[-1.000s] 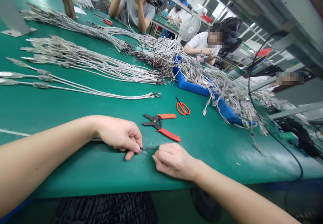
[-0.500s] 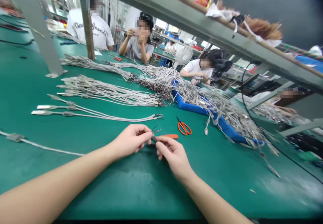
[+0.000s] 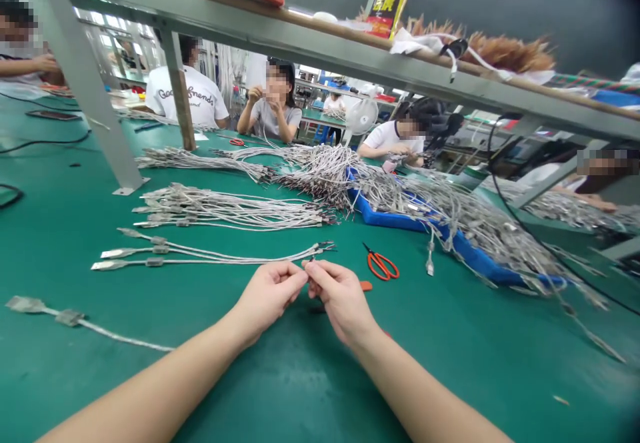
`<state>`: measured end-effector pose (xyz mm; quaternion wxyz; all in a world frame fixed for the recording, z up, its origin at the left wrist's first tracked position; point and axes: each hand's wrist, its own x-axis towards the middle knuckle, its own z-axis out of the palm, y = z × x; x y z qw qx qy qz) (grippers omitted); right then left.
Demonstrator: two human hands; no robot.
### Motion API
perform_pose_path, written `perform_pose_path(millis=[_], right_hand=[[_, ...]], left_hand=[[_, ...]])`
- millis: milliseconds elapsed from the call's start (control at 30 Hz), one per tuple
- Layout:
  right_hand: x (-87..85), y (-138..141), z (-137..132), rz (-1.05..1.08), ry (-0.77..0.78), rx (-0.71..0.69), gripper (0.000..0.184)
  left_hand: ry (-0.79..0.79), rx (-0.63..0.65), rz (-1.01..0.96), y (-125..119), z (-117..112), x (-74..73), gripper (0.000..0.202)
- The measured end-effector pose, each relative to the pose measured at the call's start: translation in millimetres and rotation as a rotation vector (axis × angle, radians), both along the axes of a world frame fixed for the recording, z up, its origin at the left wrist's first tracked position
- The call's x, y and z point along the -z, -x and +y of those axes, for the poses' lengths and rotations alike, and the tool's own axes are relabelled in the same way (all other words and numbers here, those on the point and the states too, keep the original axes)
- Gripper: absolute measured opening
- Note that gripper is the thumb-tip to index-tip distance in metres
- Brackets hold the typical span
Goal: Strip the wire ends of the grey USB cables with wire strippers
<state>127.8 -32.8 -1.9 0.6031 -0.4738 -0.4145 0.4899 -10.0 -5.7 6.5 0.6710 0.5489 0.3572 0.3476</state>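
A white USB cable [image 3: 120, 340] lies at the left, its plug and grey ferrite block on the table, and runs behind my left forearm. My left hand [image 3: 267, 296] is closed in a pinch near the cable's far end. My right hand [image 3: 345, 303] meets it fingertip to fingertip, pinching the thin wire ends, which the fingers mostly hide. An orange-handled tool [image 3: 367, 286] shows partly behind my right hand, with a dark tip below the fingers; whether the palm grips it I cannot tell. Just beyond lie a few white cables [image 3: 200, 254] with stripped ends.
Orange-handled scissors [image 3: 383, 265] lie right of my hands. Behind are a cable bundle [image 3: 240, 206] and a blue tray [image 3: 385, 218] heaped with cables. A metal shelf frame [image 3: 320, 33] crosses above, its leg [image 3: 95, 90] at left. Several people sit across the table.
The view has shifted, so the table things appear lower and further right. My right fingertips have moved from the orange-handled tool to the wire ends, close against my left fingertips.
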Motion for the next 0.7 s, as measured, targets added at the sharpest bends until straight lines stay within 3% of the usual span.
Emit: perform_pose_path(millis=[300,700], right_hand=[[3.2,-4.4,-4.5,0.087,0.024,-0.014,0.020],[2.8,-5.8,-10.3,0.145,0.015,-0.044,0.019]], left_hand=[[0.002,-0.007,0.070,-6.2,-4.4,2.5,0.038],[-0.058,-0.114,0.125,-9.5,-8.5,8.4,0.028]])
